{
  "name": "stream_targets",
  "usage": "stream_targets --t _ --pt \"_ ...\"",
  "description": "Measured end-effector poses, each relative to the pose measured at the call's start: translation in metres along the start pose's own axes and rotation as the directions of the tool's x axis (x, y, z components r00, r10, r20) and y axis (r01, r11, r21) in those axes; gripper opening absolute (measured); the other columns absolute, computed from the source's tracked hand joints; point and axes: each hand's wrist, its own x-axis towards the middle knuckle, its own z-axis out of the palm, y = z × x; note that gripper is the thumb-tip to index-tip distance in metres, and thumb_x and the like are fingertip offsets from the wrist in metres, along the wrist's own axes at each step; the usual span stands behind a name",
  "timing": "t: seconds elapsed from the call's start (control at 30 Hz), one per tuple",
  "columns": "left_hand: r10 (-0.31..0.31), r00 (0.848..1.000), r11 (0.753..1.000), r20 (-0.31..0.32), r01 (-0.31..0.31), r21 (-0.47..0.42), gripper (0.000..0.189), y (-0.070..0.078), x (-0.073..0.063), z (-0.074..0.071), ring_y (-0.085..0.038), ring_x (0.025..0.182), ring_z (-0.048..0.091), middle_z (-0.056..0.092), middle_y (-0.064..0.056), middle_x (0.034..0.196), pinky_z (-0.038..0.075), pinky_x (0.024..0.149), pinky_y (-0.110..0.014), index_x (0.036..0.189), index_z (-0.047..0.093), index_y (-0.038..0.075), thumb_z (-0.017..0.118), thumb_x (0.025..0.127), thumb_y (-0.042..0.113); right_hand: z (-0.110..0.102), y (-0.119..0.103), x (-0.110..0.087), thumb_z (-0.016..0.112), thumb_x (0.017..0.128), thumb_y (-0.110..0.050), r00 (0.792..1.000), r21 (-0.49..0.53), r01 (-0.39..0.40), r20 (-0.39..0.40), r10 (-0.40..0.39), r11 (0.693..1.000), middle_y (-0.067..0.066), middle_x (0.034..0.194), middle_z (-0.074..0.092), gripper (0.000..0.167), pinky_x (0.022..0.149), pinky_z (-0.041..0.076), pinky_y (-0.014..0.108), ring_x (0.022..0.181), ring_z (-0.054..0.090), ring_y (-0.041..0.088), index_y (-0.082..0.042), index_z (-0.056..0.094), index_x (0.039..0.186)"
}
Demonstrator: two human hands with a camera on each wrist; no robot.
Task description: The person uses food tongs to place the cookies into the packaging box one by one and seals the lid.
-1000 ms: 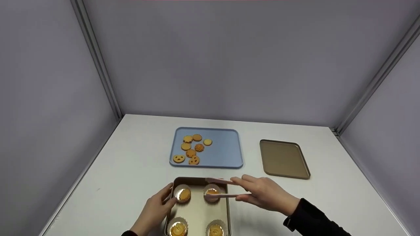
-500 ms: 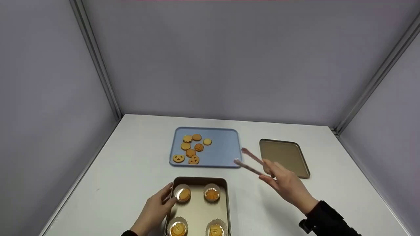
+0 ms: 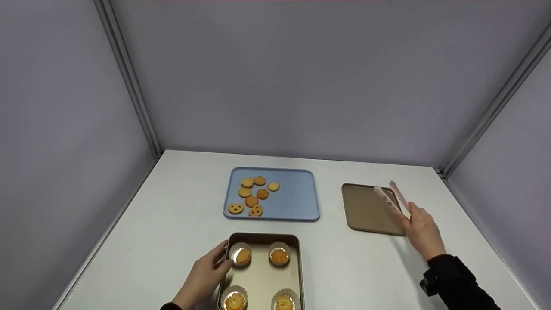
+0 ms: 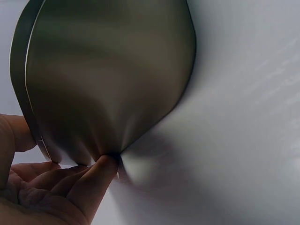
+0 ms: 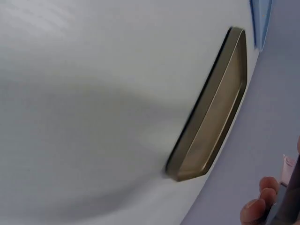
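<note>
Four cupped cookies [image 3: 243, 256] in pan [image 3: 263, 274]

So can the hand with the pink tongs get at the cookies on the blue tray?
Probably yes: the right hand holds the tongs over the flat gold tray, with nothing between it and the cookies.

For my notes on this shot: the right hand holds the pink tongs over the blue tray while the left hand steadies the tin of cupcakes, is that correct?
Not quite. The right hand holds the pink tongs over the empty gold tray, not the blue tray, which lies further left with the biscuits. The head view shows this. The left hand does steady the tin of cupcakes.
</note>
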Motion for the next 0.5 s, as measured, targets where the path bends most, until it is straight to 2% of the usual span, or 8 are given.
stream_targets --t 0.1,0.23,0.37,0.5 --pt "0.003 1.0 1.0 -0.002 -0.003 0.002 0.061 0.0 0.0 0.0 -0.043 0.132 0.056 0.046 -0.026 0.153 0.051 0.107 -0.05 0.154 0.042 0.0 0.065 0.102 0.021 -0.002 0.019 -0.002 0.071 0.096 -0.013 0.999 -0.024 -0.05 -0.006 0.05 0.998 0.028 0.079 0.059 0.039 0.062 0.05 0.065 0.073 0.06 0.051 0.019 0.055 0.113" --pt "0.009 1.0 1.0 -0.008 -0.009 0.01 0.061 0.001 0.0 -0.001 -0.042 0.132 0.056 0.047 -0.026 0.152 0.049 0.109 -0.051 0.154 0.043 0.0 0.065 0.101 0.021 -0.004 0.037 -0.004 0.068 0.099 -0.017 0.992 -0.062 -0.128 0.005 0.129 0.99 0.035 0.079 0.057 0.041 0.063 0.048 0.068 0.074 0.057 0.059 0.02 0.053 0.108" --pt "0.015 1.0 1.0 -0.012 -0.015 0.014 0.061 0.0 0.001 0.0 -0.041 0.132 0.056 0.047 -0.027 0.151 0.048 0.109 -0.05 0.153 0.044 -0.001 0.066 0.101 0.021 -0.004 0.049 -0.007 0.064 0.102 -0.019 0.978 -0.089 -0.207 0.017 0.209 0.974 0.041 0.085 0.054 0.046 0.067 0.046 0.07 0.078 0.055 0.062 0.023 0.05 0.11" --pt "0.014 1.0 1.0 0.007 -0.014 -0.001 0.061 0.0 0.0 -0.001 -0.044 0.134 0.053 0.045 -0.029 0.153 0.051 0.107 -0.05 0.154 0.042 -0.002 0.065 0.102 0.02 -0.001 0.055 -0.012 0.059 0.105 -0.023 0.958 -0.116 -0.268 0.074 0.278 0.956 0.042 0.093 0.048 0.048 0.072 0.044 0.067 0.086 0.049 0.062 0.024 0.049 0.108"
